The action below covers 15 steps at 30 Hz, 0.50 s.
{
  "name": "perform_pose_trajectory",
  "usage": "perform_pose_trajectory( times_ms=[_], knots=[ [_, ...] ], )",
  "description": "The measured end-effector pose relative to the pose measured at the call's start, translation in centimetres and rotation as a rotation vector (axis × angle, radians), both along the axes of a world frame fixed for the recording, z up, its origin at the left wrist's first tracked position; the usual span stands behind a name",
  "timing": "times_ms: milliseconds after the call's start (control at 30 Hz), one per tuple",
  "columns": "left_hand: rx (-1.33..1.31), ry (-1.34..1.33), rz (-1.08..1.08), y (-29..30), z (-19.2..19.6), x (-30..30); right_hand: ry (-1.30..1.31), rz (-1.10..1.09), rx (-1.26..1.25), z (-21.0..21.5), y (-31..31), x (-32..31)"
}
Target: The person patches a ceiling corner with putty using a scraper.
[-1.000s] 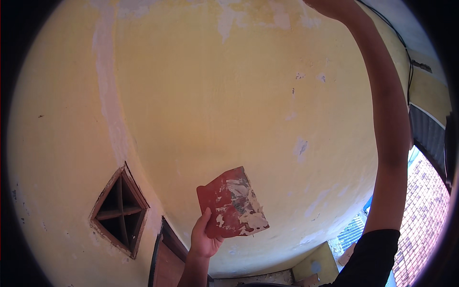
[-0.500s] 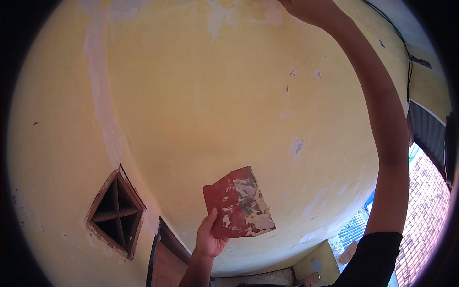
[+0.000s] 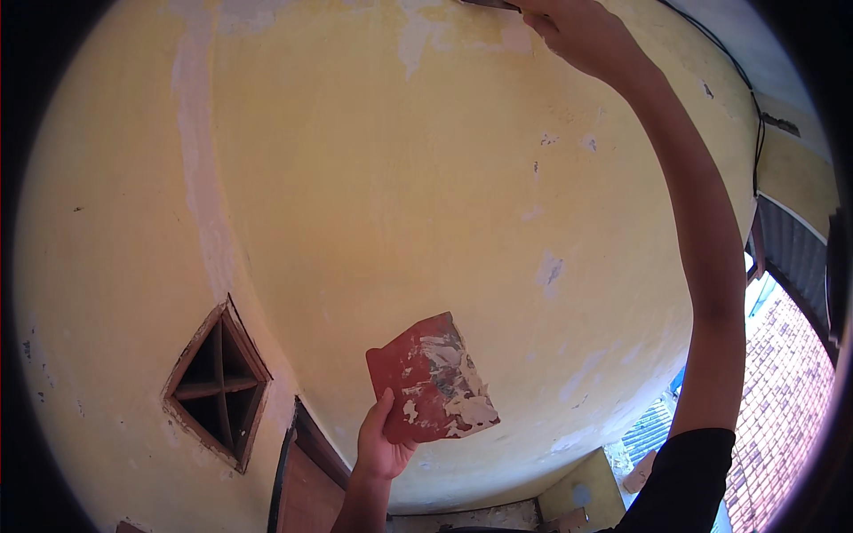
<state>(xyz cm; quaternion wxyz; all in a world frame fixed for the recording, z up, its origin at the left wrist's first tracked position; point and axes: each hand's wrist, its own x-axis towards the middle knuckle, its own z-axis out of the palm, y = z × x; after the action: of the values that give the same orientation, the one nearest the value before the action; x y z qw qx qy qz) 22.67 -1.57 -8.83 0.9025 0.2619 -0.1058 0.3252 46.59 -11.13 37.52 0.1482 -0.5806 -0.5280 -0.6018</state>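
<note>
My left hand grips a red plastic putty spreader by its lower left side, thumb lying across its face. Whitish putty is smeared over that face, thickest along the right edge. High up at the top edge of the picture, my right hand is closed round a putty knife. Only a dark, thin strip of the knife shows; the rest is cut off by the picture's edge. The knife is by the upper part of a yellow wall, close to pale filled patches.
A pale filled strip runs down the wall towards a diamond-shaped wooden vent. Below stands a brown door. Black cables hang at the upper right, with a tiled roof beyond my right arm.
My right hand has come slightly lower in the picture, bringing part of the putty knife into view. The left hand and its spreader have shifted slightly left.
</note>
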Motion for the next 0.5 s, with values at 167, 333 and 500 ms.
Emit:
perform_pose_trajectory(
  times_ms=[167,333,500],
  knots=[
    [-0.009,0.003,-0.010,0.1,-0.1,0.3,0.105,-0.018,0.048,-0.9,3.0,-0.6],
    [-0.011,-0.003,-0.014,0.8,-0.9,0.7,0.085,-0.018,0.094,-2.5,5.3,-1.7],
    [-0.019,0.038,-0.005,1.1,-1.4,1.2,0.107,-0.055,0.125,-3.9,8.4,-3.5]
  ],
)
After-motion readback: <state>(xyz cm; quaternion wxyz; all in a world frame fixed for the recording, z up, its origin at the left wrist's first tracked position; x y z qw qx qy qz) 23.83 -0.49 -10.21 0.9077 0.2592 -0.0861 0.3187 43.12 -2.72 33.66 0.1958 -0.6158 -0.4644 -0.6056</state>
